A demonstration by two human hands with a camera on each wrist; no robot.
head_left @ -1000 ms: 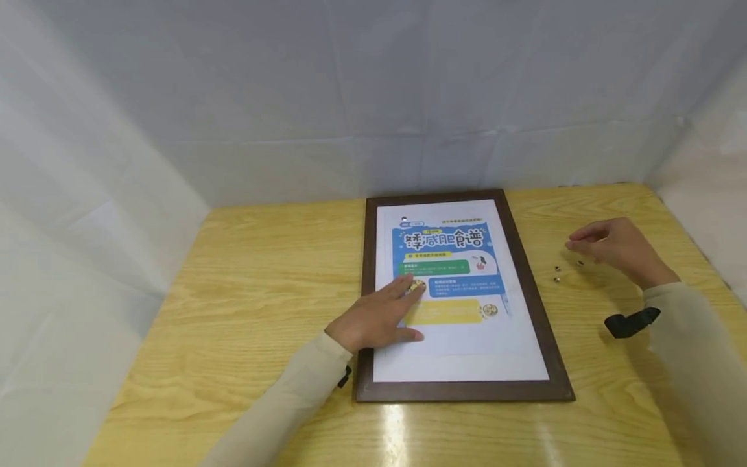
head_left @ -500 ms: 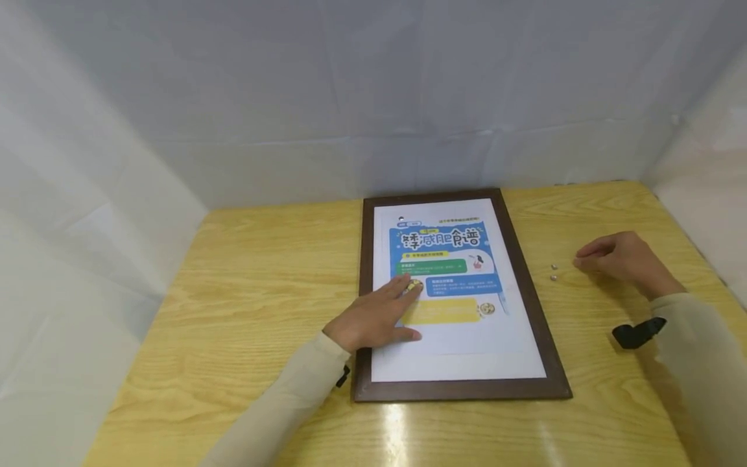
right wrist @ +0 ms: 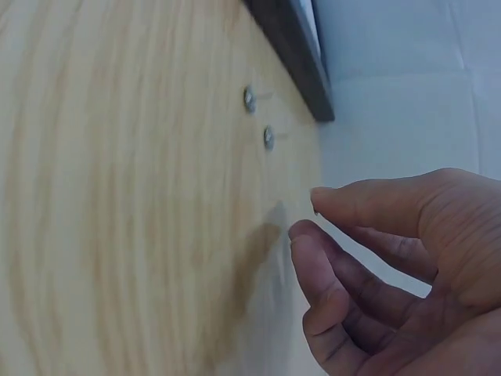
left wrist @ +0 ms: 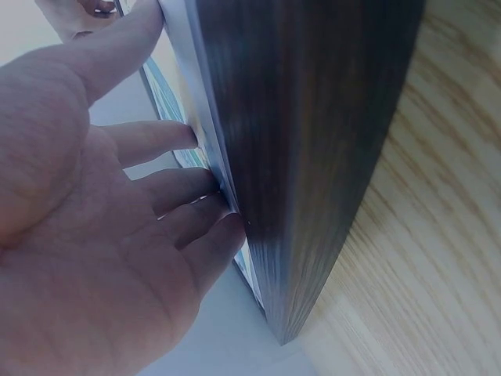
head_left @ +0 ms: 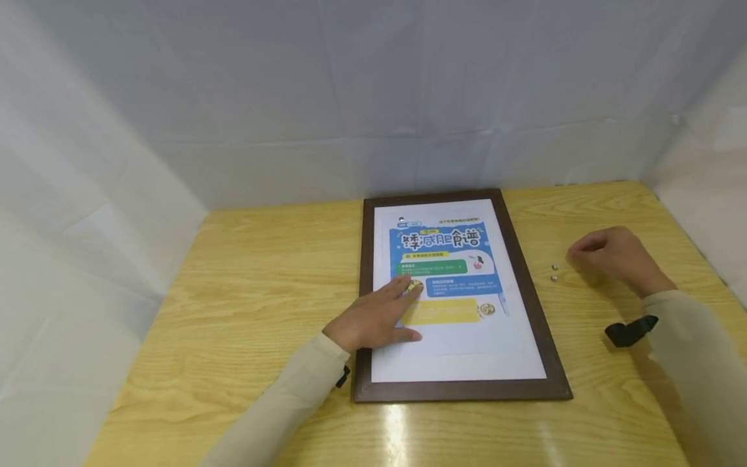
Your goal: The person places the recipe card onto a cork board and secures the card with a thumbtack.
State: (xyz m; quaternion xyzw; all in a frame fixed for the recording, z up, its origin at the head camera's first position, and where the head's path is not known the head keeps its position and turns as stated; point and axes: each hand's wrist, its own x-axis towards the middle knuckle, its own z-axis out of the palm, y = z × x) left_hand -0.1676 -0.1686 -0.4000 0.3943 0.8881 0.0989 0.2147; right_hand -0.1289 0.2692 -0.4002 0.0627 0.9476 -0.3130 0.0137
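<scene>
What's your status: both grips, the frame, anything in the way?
Left grip spread on poster, blocking part of it. Right grip curled near two small metal studs; whether holding anything, unclear. Brown picture frame flat on table.

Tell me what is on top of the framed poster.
The left hand rests on the poster; near its far left corner is what looks like a small stud. Anything under the hand is covered.

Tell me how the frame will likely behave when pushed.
The frame probably won't tip, since it lies flat on the table. Its thick, straight rim suggests it is stiff. The left hand resting on it may hinder sliding.
</scene>
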